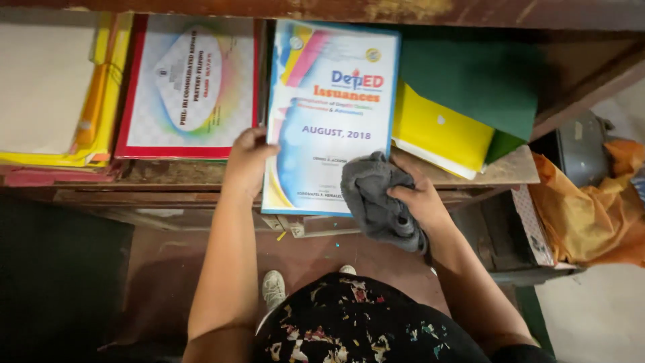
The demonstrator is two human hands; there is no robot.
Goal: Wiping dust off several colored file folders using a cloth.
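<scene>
Head view: your left hand (247, 160) grips the left edge of the booklet (329, 114) lying on the shelf (510, 171); your right hand (420, 198) clutches a grey cloth (376, 202) against the booklet's lower right corner.

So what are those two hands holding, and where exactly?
The left hand grips the blue-bordered glossy booklet at its left edge; the right hand clutches a crumpled grey cloth against its lower right corner.
</scene>
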